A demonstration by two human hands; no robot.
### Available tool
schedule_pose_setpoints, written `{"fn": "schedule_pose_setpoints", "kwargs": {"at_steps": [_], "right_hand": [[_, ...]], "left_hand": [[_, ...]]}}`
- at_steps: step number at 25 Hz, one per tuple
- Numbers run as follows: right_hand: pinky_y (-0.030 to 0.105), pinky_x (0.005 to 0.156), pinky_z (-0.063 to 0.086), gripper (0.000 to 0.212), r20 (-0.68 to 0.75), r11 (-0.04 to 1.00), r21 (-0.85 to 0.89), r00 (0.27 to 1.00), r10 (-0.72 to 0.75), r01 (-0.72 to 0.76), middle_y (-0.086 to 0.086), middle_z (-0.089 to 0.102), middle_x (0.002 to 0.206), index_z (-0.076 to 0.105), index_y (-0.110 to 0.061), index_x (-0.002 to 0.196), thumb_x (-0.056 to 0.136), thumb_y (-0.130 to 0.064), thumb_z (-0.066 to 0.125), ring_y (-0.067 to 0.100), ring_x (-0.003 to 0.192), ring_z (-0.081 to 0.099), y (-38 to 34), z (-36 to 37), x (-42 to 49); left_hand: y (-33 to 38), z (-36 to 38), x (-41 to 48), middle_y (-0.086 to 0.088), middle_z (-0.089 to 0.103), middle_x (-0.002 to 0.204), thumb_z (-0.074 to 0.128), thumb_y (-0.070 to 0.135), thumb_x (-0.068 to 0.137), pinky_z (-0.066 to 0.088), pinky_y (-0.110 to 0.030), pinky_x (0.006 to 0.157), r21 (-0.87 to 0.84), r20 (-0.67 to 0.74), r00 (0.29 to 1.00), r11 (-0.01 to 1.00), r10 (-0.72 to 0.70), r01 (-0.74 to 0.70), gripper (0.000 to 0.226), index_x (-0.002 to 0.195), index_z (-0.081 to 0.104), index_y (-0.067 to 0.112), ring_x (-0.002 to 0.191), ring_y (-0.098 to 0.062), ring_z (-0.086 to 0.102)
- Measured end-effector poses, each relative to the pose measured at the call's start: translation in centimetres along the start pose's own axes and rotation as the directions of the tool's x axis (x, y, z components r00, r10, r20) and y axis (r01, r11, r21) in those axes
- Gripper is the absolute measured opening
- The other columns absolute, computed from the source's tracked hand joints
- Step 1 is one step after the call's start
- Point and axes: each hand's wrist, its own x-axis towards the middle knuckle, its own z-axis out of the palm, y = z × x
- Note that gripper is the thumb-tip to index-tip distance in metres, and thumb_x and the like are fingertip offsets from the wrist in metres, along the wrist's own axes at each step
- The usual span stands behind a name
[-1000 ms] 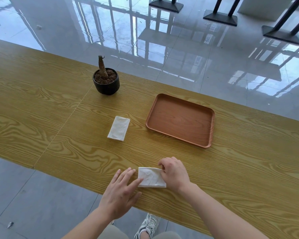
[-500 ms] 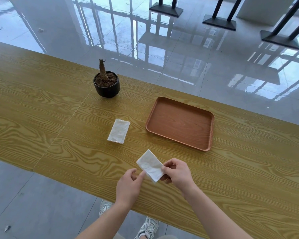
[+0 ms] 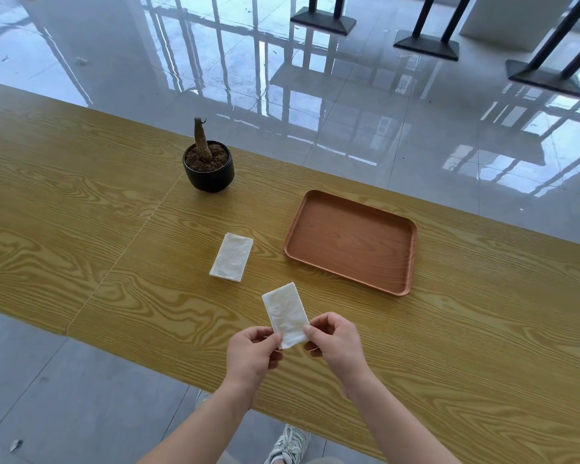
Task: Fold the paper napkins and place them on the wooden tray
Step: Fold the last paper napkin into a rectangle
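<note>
A small folded white paper napkin (image 3: 284,313) is held upright above the table near its front edge. My left hand (image 3: 252,354) pinches its lower left corner and my right hand (image 3: 337,343) pinches its lower right corner. A second white napkin (image 3: 231,257) lies flat on the table, left of the wooden tray (image 3: 350,241). The tray is reddish brown, rectangular, and holds nothing.
A black pot with soil and a bare stump (image 3: 208,165) stands behind the flat napkin. The long wooden table (image 3: 81,209) has a seam running diagonally left of the napkins. Glossy tiled floor and black table bases (image 3: 426,45) lie beyond.
The napkin lay pressed flat on the table under both hands; now both hands have lifted it and hold it upright by its lower corners.
</note>
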Motion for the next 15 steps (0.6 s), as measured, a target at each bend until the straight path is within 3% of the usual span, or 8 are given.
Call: {"fn": "schedule_pose_setpoints", "kwargs": {"at_steps": [6,11,15], "right_hand": [[0.035,0.061,0.054,0.012,0.008,0.984,-0.173,0.999,-0.052,0.052,0.009,0.073,0.071,0.069,-0.015,0.078,0.083,-0.021,0.078,0.013,0.059,0.062,-0.3,0.7,0.7],[0.035,0.059,0.053,0.013,0.025,0.977,-0.206,0.998,-0.055,0.06,0.0,0.07,0.064,0.07,-0.016,0.075,0.081,-0.021,0.081,0.011,0.057,0.061,-1.0,2.3,1.7],[0.033,0.057,0.052,0.014,0.025,0.979,-0.198,0.999,-0.046,0.051,0.0,0.071,0.064,0.07,-0.016,0.075,0.08,-0.023,0.081,0.011,0.055,0.061,-2.0,5.1,2.8]], "left_hand": [[1.1,-1.5,0.6,-0.006,0.074,0.065,0.08,0.015,0.082,0.052,-0.026,0.054,0.155,0.029,0.986,0.973,0.166,-0.169,0.006,0.079,0.074,0.014,0.056,-0.013,0.065],[2.2,-2.8,1.6,-0.006,0.074,0.065,0.079,0.016,0.082,0.054,-0.026,0.054,0.18,-0.019,0.979,0.964,0.203,-0.196,0.006,0.078,0.074,0.017,0.057,-0.013,0.065],[4.0,-4.7,3.3,-0.005,0.073,0.065,0.079,0.019,0.081,0.056,-0.037,0.061,0.221,-0.042,0.976,0.954,0.215,-0.2,0.007,0.077,0.074,0.018,0.057,-0.014,0.065]]}}
